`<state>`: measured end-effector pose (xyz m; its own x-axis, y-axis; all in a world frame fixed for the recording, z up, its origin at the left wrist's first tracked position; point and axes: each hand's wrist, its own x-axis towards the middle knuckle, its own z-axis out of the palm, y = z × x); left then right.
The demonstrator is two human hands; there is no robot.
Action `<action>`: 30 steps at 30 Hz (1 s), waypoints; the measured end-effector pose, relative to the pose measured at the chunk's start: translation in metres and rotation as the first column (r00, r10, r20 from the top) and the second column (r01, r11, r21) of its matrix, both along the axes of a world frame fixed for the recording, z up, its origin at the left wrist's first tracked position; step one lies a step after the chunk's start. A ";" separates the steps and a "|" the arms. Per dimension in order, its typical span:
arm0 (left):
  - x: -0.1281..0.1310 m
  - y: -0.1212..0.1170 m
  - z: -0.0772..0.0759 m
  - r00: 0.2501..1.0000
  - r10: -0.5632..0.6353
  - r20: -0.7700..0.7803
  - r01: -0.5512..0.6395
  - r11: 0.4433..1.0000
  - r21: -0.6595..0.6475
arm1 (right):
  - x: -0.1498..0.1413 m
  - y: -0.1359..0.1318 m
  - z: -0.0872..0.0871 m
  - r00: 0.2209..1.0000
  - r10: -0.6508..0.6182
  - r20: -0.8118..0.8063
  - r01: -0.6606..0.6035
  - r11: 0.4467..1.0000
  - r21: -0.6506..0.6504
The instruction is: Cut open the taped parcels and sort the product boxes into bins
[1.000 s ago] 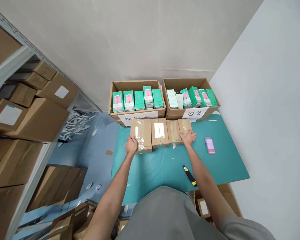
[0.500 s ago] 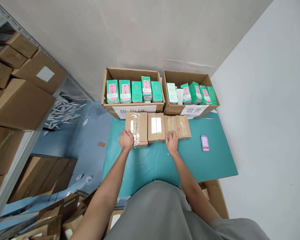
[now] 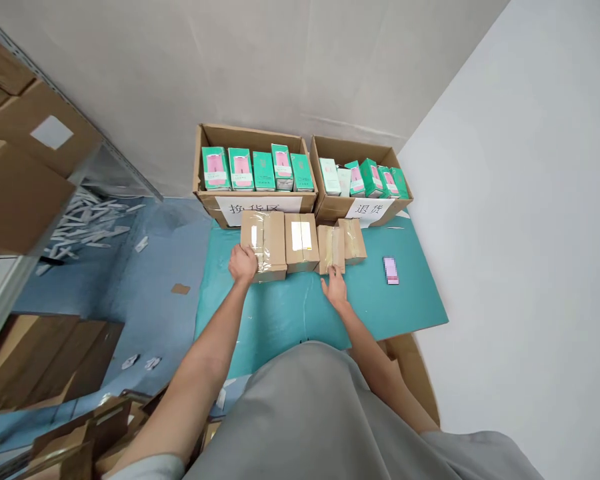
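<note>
Four taped cardboard boxes stand side by side in a row. My left hand [image 3: 243,264] is closed against the near left corner of the largest cardboard box [image 3: 275,243], its fingers curled at that edge. Beside it is a labelled cardboard box [image 3: 293,259]. My right hand [image 3: 336,288] rests its fingertips on the near edge of a smaller taped cardboard box [image 3: 325,248], thumb spread to the left. That box sits slightly nearer to me than the small cardboard box [image 3: 355,241] at the row's right end.
Behind the row, two open cartons, a left one [image 3: 207,199] and a right one [image 3: 330,210], hold several green boxes and carry paper signs. A blurred pink item [image 3: 391,271] lies right on the green table [image 3: 405,303]. Shelved cartons [image 3: 20,193] stand left; white pieces litter the blue floor [image 3: 165,240].
My right hand has moved left from the end box to the third box, which has shifted slightly toward me. My left hand stays at the largest box. The box cutter has gone out of sight.
</note>
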<state>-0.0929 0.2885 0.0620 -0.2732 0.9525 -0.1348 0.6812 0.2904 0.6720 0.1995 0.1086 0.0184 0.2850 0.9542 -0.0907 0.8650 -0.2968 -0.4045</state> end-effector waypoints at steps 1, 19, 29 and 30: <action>-0.002 -0.001 0.000 1.000 -0.008 0.021 0.007 0.999 0.038 | -0.002 -0.011 -0.003 1.000 -0.001 0.001 0.001 1.000 -0.012; 0.134 -0.144 0.018 0.552 -0.833 0.025 0.781 0.528 0.334 | -0.007 -0.108 -0.013 0.944 -0.170 -0.284 0.098 0.963 -0.251; 0.181 -0.087 0.025 0.383 -0.921 -0.068 0.922 0.376 0.096 | -0.039 -0.171 0.011 0.665 -0.421 -0.616 0.396 0.899 -0.187; 0.179 -0.091 0.025 0.377 -0.921 -0.094 0.924 0.368 0.101 | -0.044 -0.179 0.014 0.609 -0.432 -0.665 0.418 0.887 -0.193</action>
